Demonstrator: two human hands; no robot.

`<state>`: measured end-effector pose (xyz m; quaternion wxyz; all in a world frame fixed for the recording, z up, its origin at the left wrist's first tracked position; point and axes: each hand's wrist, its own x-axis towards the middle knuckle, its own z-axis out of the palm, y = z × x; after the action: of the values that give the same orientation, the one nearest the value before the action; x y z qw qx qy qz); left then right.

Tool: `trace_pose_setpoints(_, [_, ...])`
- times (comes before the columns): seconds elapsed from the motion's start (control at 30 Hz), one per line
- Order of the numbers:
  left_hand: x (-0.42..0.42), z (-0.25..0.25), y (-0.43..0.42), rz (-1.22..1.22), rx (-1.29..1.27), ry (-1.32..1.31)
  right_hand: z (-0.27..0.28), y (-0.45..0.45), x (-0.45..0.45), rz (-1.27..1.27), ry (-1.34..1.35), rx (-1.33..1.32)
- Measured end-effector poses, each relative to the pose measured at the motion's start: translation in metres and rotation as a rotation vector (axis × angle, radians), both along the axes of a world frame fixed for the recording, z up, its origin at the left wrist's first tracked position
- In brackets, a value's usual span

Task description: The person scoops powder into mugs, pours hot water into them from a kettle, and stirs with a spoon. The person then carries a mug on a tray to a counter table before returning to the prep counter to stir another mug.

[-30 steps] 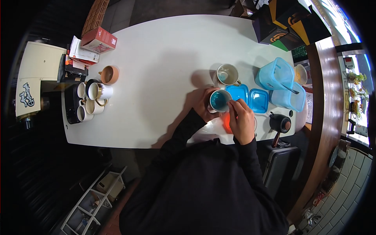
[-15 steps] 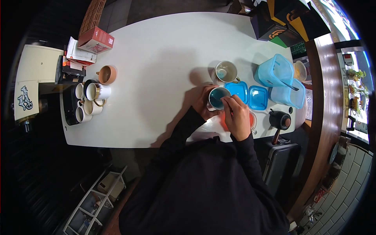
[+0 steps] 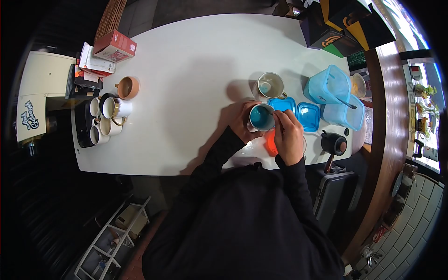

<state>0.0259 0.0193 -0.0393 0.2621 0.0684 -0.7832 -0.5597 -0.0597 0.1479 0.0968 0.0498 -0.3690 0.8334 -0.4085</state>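
My left hand [image 3: 243,122] is wrapped around the side of a white cup [image 3: 252,127] with blue content inside. At the cup's right rim, my right hand [image 3: 289,137] pinches a thin utensil that looks like a spoon; its lower end goes into the cup and cannot be made out. Just behind stands a larger metal-looking mug [image 3: 270,85] with a little pale blue in it. Two blue lids [image 3: 308,116] lie to the right of the cup. Under my right hand shows a red-orange round thing [image 3: 271,143], partly hidden.
Two light-blue plastic containers [image 3: 328,85] stand at the right, one with a spoon [image 3: 345,103] in it. A dark pot with a handle [image 3: 333,143] sits at the front right. Several mugs [image 3: 117,108] and a red box [image 3: 115,46] are at the left; dark boxes [image 3: 347,28] stand back right.
My right hand has shifted slightly to the right, to the cup's right rim, and more of the blue content shows. My left hand stays on the cup.
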Motion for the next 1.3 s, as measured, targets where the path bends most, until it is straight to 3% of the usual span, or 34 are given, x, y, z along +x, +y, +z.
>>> trace_pose_setpoints(0.3, [0.000,-0.012,-0.003,-0.026,-0.066,0.033,-0.004,-0.003,0.009,0.067,-0.071,-0.056])
trace_pose_setpoints(0.6, [0.001,-0.009,-0.001,-0.021,-0.030,-0.010,0.005,0.008,0.010,0.086,-0.066,0.094])
trace_pose_setpoints(0.87, [0.000,-0.008,0.000,0.005,-0.049,0.021,-0.008,-0.002,0.003,-0.059,0.010,-0.016])
trace_pose_setpoints(1.3, [0.001,-0.008,-0.001,-0.015,-0.007,0.012,-0.003,0.001,0.012,0.051,-0.107,-0.026])
